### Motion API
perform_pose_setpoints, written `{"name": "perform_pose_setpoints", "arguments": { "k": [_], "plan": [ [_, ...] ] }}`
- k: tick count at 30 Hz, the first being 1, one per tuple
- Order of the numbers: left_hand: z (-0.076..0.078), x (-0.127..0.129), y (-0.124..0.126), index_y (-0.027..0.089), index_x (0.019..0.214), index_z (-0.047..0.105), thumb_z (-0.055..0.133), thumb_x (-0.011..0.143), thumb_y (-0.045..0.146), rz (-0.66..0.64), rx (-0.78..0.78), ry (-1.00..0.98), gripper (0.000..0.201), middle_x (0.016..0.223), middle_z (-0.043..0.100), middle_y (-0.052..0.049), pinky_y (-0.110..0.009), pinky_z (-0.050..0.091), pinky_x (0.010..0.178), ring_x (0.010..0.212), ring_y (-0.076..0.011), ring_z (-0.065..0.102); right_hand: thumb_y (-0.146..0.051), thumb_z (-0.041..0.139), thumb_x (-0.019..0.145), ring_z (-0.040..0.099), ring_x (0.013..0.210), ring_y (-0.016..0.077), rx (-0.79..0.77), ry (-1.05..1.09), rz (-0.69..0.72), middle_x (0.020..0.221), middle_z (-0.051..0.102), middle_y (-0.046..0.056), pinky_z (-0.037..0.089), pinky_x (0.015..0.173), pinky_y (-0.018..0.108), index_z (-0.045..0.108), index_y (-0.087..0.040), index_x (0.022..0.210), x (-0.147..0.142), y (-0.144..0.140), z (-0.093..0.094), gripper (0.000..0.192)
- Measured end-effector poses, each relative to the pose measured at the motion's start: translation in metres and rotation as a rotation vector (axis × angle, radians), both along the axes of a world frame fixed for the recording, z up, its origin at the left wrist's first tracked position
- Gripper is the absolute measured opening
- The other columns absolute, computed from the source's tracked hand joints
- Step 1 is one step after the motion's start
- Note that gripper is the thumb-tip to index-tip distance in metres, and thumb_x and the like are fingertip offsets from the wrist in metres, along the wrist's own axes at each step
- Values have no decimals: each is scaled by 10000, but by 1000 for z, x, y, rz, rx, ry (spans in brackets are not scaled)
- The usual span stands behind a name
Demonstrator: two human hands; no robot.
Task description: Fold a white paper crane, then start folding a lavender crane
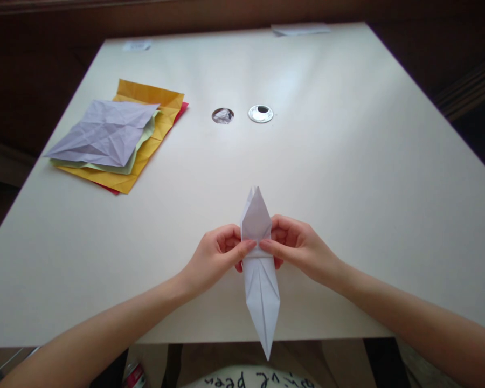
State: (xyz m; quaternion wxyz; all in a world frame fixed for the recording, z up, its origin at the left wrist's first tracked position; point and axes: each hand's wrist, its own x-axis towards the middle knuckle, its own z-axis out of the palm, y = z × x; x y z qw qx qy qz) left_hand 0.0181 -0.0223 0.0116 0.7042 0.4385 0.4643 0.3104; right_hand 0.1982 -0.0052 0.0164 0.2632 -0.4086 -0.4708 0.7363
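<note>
A folded white origami paper [262,283], long and narrow with a point at each end, is held over the front part of the table. My left hand [218,250] pinches its left side, thumb on the front face and fingers curled behind. On the right side my right hand [303,245] grips it the same way. Both thumb tips nearly meet at a crosswise fold near the middle. The lower point reaches past the table's front edge, and the upper end shows split tips.
A stack of creased sheets lies at the left: a lavender sheet [105,132] on top, then pale green, a yellow sheet [153,143] and red beneath. Two round holes, one metal-rimmed [261,113], sit mid-table. White paper [301,29] lies at the far edge of the white table [347,161].
</note>
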Motion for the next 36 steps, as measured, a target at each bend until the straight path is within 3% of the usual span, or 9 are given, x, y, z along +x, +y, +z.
{"name": "perform_pose_setpoints", "arguments": {
  "k": [5,10,13,20,28,36],
  "plan": [
    [-2,-1,-1,113,947,634,487,865,421,-189,-51,-51,350,858,685,-95,-188,447,482,582,-98,564,-297,621,790,561,558,66,44,39,-58,671,603,-20,442,459,168,532,-166,817,-1,0,1,160],
    [-7,0,-3,128,961,646,481,863,439,-152,-20,0,366,846,691,-86,-186,431,458,558,-100,561,-320,639,776,585,567,83,-9,14,5,649,591,-32,477,490,189,502,-177,914,1,2,0,241],
    [-7,-1,-3,124,902,648,497,848,455,-138,-18,25,368,774,683,-72,-188,429,460,534,-98,553,-319,636,780,643,668,126,-14,29,60,748,630,4,492,517,209,470,-185,973,1,2,0,287],
    [-6,0,-4,115,842,641,515,828,474,-122,-5,38,381,702,652,-64,-194,429,448,518,-103,546,-310,590,818,682,760,182,-48,117,100,837,654,36,529,566,259,434,-193,965,0,0,3,244],
    [-7,0,-4,117,891,646,502,840,467,-138,11,48,381,719,652,-60,-192,430,462,526,-96,532,-258,594,820,665,695,133,25,109,73,789,651,16,497,526,202,463,-179,973,1,0,1,216],
    [-7,0,-4,122,906,648,494,846,463,-162,30,27,379,748,658,-66,-191,425,478,550,-99,535,-306,607,807,667,708,163,41,83,71,797,647,28,528,553,255,464,-184,975,1,-2,1,252]
  ]
}}
